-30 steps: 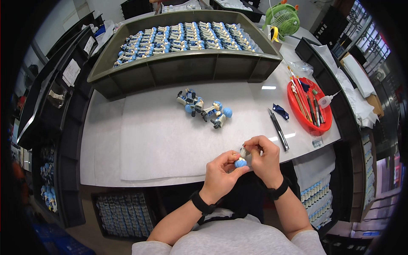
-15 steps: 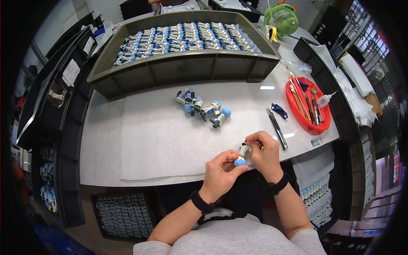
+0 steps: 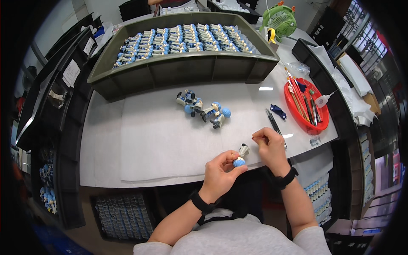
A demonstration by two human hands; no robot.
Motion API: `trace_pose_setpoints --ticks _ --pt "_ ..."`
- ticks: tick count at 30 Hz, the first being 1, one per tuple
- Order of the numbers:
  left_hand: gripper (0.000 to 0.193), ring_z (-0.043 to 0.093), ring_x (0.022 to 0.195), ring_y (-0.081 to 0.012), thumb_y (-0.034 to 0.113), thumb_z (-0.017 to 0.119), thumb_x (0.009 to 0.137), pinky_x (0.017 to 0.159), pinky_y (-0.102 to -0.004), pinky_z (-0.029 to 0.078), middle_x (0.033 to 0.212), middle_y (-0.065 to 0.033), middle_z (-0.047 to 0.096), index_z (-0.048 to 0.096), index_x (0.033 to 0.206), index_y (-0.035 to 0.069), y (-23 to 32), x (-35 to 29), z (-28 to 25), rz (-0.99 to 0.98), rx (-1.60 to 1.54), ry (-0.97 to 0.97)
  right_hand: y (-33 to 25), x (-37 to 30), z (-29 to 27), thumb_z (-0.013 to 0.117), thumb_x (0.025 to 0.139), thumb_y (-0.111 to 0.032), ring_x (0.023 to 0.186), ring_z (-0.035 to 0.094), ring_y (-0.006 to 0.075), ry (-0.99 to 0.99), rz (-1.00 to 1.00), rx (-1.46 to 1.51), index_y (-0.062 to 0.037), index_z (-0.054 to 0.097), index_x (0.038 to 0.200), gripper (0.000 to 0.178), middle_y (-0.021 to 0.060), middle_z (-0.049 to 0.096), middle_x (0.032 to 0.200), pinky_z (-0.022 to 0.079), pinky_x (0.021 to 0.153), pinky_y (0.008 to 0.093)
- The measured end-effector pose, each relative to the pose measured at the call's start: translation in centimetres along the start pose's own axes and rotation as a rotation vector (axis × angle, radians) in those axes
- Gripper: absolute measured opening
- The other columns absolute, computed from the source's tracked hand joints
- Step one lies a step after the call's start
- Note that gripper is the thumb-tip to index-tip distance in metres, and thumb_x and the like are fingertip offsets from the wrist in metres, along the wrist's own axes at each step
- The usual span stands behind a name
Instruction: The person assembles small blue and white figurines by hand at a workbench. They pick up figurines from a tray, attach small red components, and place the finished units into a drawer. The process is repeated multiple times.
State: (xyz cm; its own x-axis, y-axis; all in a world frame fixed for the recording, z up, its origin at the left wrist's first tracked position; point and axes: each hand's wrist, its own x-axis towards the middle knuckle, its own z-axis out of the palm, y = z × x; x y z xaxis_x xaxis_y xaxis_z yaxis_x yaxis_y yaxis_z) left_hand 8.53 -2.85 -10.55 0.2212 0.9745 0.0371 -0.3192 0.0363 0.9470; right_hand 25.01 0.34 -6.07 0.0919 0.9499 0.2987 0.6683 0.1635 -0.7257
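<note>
1 toy figure [image 3: 240, 156], blue-capped with a pale body, sits pinched in the left hand [image 3: 221, 172] just above the near edge of the table [image 3: 102, 140]. The left fingers are closed around its blue head end, so it is held firmly. The right hand [image 3: 267, 146] hovers just beside the figure's upper end, thumb and forefinger pressed together as if on something tiny; whether anything lies between them is too small to tell.

Near the middle of the white mat [image 3: 161, 144] lies a loose pile [image 3: 204, 108] of about 5 similar figures, well apart from the hands. Behind it stands a large grey-green bin [image 3: 182, 70] filled with neat rows of the same figures. To the right lie tweezers [image 3: 273, 123], a small dark blue piece [image 3: 278, 111] and a red tray [image 3: 302, 121] of brushes and tools. A green fan [image 3: 279, 19] stands at the far right corner.

Judging by this layout, the bin's many figures look finished, the small pile appears left to handle, and the 1 in hand seems mid-way through its step.
</note>
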Motion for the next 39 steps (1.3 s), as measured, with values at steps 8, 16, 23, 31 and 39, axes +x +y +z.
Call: trace_pose_setpoints --ticks 8,16,23,31,39 --pt "0.03 0.062 0.093 -0.0147 -0.002 0.07 0.076 0.081 -0.0258 0.054 0.113 -0.0132 0.059 0.06 0.104 -0.006 0.5 0.1 -0.2 -0.025 -0.013 -0.009 -1.4 5.7 -2.0 0.062 0.074 0.005 0.076 0.06 0.0325 -0.166 -0.208 -0.261 0.0009 0.058 0.093 0.019 0.0168 0.061 0.077 0.047 0.069 0.0382" --pt "0.031 0.057 0.1 -0.014 -0.007 0.065 0.079 0.081 -0.0244 0.051 0.115 -0.0096 0.052 0.06 0.109 -0.003 1.6 -0.4 -1.7 -0.031 -0.136 -0.051 1.6 9.0 -0.2 0.064 0.076 -0.001 0.086 0.059 0.034 -0.093 -0.425 -0.415 0.0014 0.06 0.09 0.014 0.0186 0.062 0.087 0.048 0.075 0.0396" --pt "0.03 0.058 0.104 -0.018 0.003 0.053 0.09 0.084 -0.0279 0.049 0.115 -0.0153 0.059 0.052 0.12 -0.003 6.5 -0.9 -4.2 -0.002 -0.254 0.024 -1.7 3.4 -1.1 0.05 0.095 -0.034 0.056 0.043 0.0062 -0.194 0.091 0.271 0.0032 0.064 0.08 0.042 0.0024 0.047 0.054 0.036 0.049 0.0264" --pt "0.036 0.056 0.108 -0.0192 0.005 0.05 0.093 0.092 -0.0326 0.045 0.123 -0.0136 0.055 0.047 0.129 0.001 5.5 0.4 -4.5 -0.031 -0.29 0.034 -3.9 -2.1 2.9 0.056 0.092 -0.018 0.091 0.064 0.0211 -0.619 0.328 1.079 0.005 0.045 0.127 0.042 0.0162 0.06 0.108 0.053 0.076 0.0282" --pt "0.035 0.058 0.099 -0.0138 0.016 0.052 0.095 0.089 -0.0283 0.048 0.109 -0.009 0.062 0.051 0.124 -0.003 3.1 1.1 -5.0 -0.103 -0.322 0.184 -2.2 -2.8 7.1 0.074 0.076 -0.005 0.091 0.061 0.0133 -0.283 -0.032 0.748 0.0035 0.057 0.115 0.044 0.0118 0.062 0.107 0.053 0.074 0.0259"
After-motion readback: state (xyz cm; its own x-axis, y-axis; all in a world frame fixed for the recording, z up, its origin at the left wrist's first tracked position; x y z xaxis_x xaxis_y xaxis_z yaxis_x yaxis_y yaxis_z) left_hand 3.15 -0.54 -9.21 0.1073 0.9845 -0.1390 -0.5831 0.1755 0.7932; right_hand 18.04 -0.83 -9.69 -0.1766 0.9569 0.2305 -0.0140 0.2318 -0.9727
